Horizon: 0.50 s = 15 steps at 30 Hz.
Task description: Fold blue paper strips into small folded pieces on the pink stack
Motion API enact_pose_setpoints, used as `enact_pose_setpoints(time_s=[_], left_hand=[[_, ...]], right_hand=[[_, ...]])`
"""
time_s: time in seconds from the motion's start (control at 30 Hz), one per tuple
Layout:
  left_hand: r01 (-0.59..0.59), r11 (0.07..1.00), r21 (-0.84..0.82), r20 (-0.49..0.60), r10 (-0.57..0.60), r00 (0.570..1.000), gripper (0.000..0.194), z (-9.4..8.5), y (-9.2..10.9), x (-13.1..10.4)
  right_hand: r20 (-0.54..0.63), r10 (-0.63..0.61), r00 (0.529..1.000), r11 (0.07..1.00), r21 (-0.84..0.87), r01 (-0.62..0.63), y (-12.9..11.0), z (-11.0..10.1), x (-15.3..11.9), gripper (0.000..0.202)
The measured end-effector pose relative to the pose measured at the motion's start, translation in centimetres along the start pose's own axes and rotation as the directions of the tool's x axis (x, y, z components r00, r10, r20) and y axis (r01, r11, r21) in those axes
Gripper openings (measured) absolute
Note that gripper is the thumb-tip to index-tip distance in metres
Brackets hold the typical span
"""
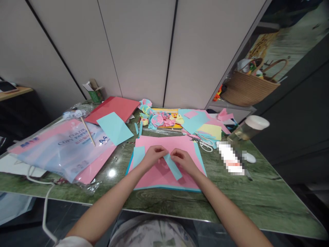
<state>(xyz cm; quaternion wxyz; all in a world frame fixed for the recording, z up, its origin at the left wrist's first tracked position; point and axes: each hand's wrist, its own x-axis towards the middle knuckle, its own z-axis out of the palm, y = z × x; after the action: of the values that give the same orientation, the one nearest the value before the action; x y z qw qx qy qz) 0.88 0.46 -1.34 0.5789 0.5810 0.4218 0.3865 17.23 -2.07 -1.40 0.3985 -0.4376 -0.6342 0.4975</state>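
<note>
A narrow light-blue paper strip (173, 167) slants between my two hands, its lower end pointing toward me. My left hand (155, 155) pinches its upper end between thumb and fingers. My right hand (183, 159) has its fingers drawn together at the strip's upper right edge; whether they grip the paper there is hard to see. Beneath both hands lies a pink sheet (159, 180) on top of blue sheets. Left of my left hand, a light-blue paper piece (138, 155) rests on the pink sheet. White-handled scissors (206, 145) lie just beyond the stack's right corner.
Paper flowers (157, 120) and coloured scraps (196, 121) spread along the back. At left are a plastic bag of copy paper (77, 144), a wooden stick (87, 131), a red folder (113, 109) and a light-blue sheet (115, 128). A lidded bottle (248, 128) stands at right.
</note>
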Motion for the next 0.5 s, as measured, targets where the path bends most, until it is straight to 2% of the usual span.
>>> enact_pose_setpoints(time_s=[0.2, 0.33, 0.5], left_hand=[[-0.115, 0.976, 0.185, -0.007, 0.118, 0.993, 0.016, 1.0, -0.4, -0.1], [-0.119, 0.978, 0.170, -0.053, 0.130, 0.990, 0.019, 0.8, -0.8, 0.2], [-0.110, 0.988, 0.107, -0.124, 0.123, 0.985, 0.021, -0.4, -0.6, 0.7]], right_hand=[[-0.041, 0.068, 0.997, 0.996, 0.068, -0.065, 0.9, 0.3, 0.4, 0.007], [-0.050, 0.124, 0.991, 0.985, 0.124, -0.117, 0.7, 0.4, 0.3, 0.009], [-0.010, 0.117, 0.993, 0.983, 0.142, -0.115, 0.4, 0.1, 0.2, 0.008]])
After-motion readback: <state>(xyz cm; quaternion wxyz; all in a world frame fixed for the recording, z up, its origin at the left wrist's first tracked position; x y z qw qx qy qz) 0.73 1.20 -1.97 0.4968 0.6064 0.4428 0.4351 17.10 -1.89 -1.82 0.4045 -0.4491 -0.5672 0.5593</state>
